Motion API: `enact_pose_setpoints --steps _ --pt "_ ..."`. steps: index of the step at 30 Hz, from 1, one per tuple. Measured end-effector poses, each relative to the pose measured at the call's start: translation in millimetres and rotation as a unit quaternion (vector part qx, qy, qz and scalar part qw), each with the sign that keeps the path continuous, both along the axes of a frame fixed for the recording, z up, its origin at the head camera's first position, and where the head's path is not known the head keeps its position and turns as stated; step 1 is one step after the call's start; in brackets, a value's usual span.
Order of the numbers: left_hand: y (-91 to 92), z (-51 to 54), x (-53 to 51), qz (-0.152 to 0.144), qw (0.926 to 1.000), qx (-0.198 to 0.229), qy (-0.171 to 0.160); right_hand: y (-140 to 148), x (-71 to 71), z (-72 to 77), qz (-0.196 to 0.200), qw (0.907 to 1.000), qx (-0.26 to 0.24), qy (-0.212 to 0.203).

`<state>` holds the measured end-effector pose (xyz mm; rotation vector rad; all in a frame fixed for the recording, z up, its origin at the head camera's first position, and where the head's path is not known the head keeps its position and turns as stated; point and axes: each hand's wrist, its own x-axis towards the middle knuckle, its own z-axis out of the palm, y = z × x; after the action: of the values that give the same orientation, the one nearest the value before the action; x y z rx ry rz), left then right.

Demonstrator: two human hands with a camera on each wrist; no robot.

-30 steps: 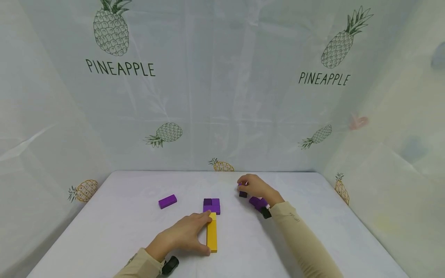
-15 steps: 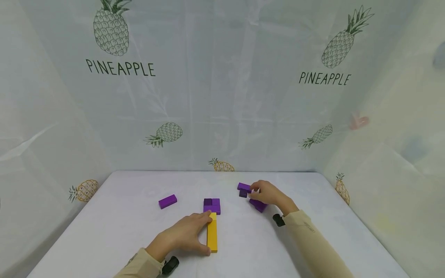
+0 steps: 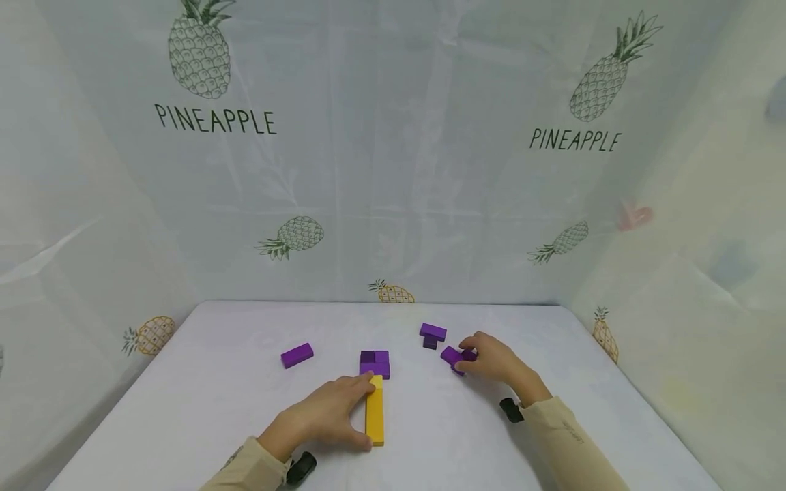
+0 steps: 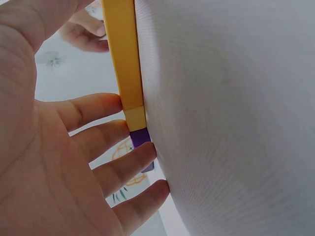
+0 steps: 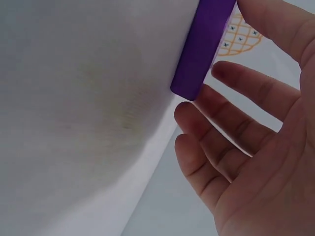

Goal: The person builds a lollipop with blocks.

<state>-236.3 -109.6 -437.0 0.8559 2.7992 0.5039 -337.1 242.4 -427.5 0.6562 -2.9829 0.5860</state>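
Observation:
My left hand point(image 3: 331, 412) rests on the table along a yellow bar point(image 3: 374, 419), thumb by its near end and index finger by its far end. In the left wrist view, nearly straight fingertips touch the bar's point(image 4: 124, 59) side. A square of purple blocks point(image 3: 381, 370), one corner darker, lies against the bar's far end. My right hand point(image 3: 499, 365) is at a loose cluster of purple blocks point(image 3: 451, 355), thumb and index finger on either side of a dark one. In the right wrist view, relaxed fingers lie beside a purple block point(image 5: 202, 54); whether they grip is unclear.
A purple block point(image 3: 433, 331) lies with a darker cube point(image 3: 430, 342) farther back, left of my right hand. A single purple block point(image 3: 297, 355) lies on the left of the white table point(image 3: 245, 395). Pineapple-printed sheeting point(image 3: 393, 170) surrounds the table's back and sides.
My right hand has moved away from the purple block and dark cube at the back, toward me and rightward to the purple cluster. The left hand and yellow bar have stayed put.

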Motion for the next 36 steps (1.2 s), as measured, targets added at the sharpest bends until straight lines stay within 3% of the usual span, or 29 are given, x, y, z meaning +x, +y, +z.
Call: enact_pose_setpoints --steps 11,20,27,36 --pt "0.9 -3.8 -0.6 -0.001 1.0000 0.004 0.004 4.5 5.2 -6.5 -0.022 0.9997 -0.008 0.001" --pt "0.0 -5.8 -3.3 0.003 1.0000 -0.001 0.005 3.5 4.1 -7.1 -0.012 0.9998 -0.016 0.007" --pt "0.4 -5.6 -3.7 0.006 1.0000 -0.002 0.001 0.7 10.1 -7.8 -0.033 0.9994 -0.004 -0.005" --pt "0.8 -5.5 -3.9 0.006 1.0000 -0.004 0.002 -7.0 21.1 -3.7 -0.002 1.0000 0.006 0.006"
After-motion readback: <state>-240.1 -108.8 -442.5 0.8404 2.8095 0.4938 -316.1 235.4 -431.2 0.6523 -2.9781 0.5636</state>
